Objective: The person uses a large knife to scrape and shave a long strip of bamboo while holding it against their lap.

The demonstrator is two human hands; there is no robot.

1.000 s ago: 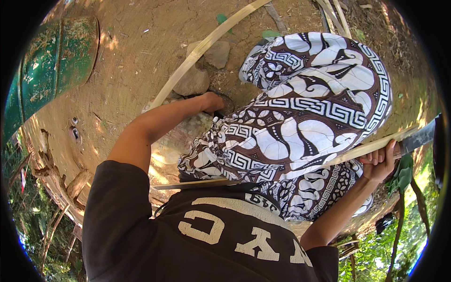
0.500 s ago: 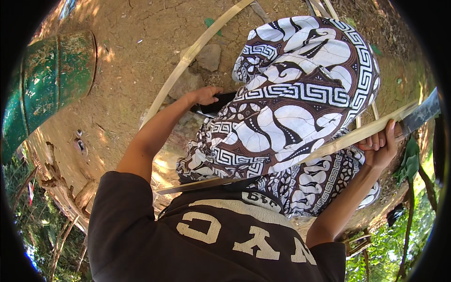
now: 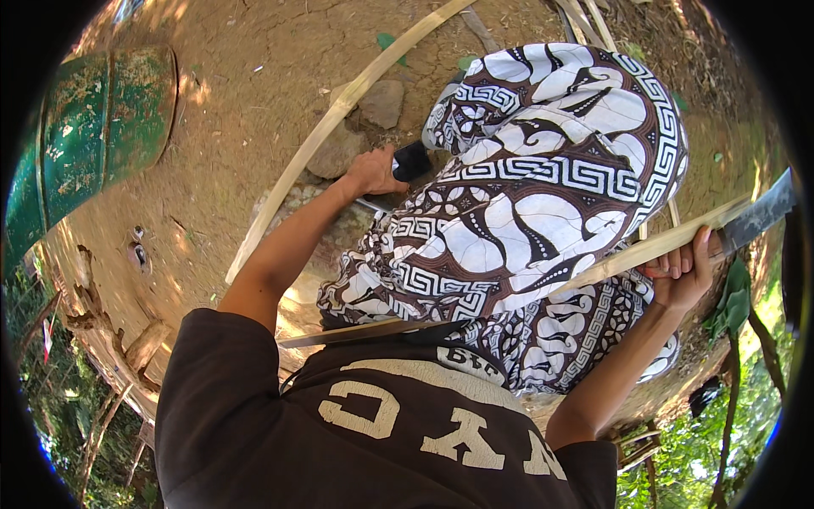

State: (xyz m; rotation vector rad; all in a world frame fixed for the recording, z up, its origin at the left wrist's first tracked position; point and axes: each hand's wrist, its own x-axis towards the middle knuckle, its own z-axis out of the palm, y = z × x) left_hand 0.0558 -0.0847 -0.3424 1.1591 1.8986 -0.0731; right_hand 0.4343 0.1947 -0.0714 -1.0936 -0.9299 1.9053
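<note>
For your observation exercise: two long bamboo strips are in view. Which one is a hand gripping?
The strip across the patterned cloth: the right hand grips it beside the blade. The curved strip on the ground lies unheld.

Bamboo strip [image 3: 627, 254]: long, thin, pale yellow-tan, split flat. Runs diagonally from lower centre of the frame up to the right edge, across the lap over brown-and-white patterned cloth. Right end gripped in right hand [image 3: 682, 271], fingers curled over it.

Blade [image 3: 759, 214]: dark grey, flat, w/ worn edge, at far right of frame, lying against the strip just past the fingers, angled up-right.

Dark handle [image 3: 413, 159]: black, short, upper centre, held in left hand [image 3: 373, 172], just above the cloth. Can't tell what it belongs to.
</note>
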